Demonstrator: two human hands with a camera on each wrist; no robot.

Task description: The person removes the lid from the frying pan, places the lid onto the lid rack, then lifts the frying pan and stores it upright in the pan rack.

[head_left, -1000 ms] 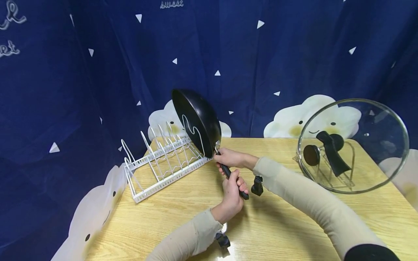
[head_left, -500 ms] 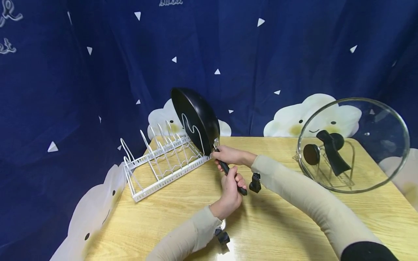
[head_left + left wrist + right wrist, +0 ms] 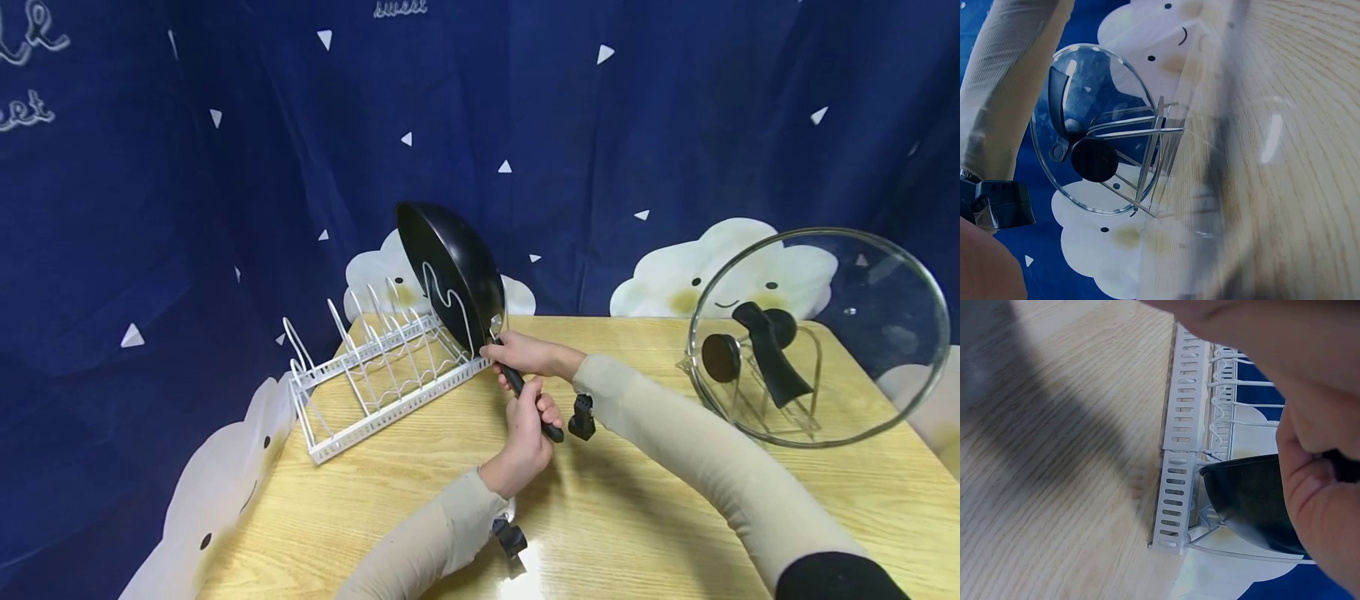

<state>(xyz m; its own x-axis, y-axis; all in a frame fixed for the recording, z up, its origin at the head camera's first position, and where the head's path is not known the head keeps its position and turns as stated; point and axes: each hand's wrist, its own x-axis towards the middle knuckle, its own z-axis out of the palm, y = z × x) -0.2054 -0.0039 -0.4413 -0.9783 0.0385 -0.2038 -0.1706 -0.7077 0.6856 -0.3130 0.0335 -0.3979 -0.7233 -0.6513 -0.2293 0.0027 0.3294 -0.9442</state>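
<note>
A black wok (image 3: 468, 258) stands tilted on its edge at the right end of the white wire rack (image 3: 405, 408), its hollow facing left. One wire loop of the rack crosses in front of the hollow. My right hand (image 3: 527, 354) grips the black handle (image 3: 514, 380) close to the wok. Lower down, my left hand (image 3: 529, 429) holds the same handle near its end, which sticks out past the fingers. From the right wrist, the wok's rim (image 3: 1241, 461) shows within the rack's end, partly hidden by my right hand (image 3: 1316, 419).
On the right of the wooden table (image 3: 630, 517), a large glass lid (image 3: 862, 417) with a black knob leans in a small wire stand (image 3: 813, 375). A dark blue curtain (image 3: 555, 125) with white clouds hangs behind the table and at its left.
Both hands and the handle's end have shifted slightly forward and left. The wok keeps nearly the same tilt at the rack's right end; both hands still hold the handle.
</note>
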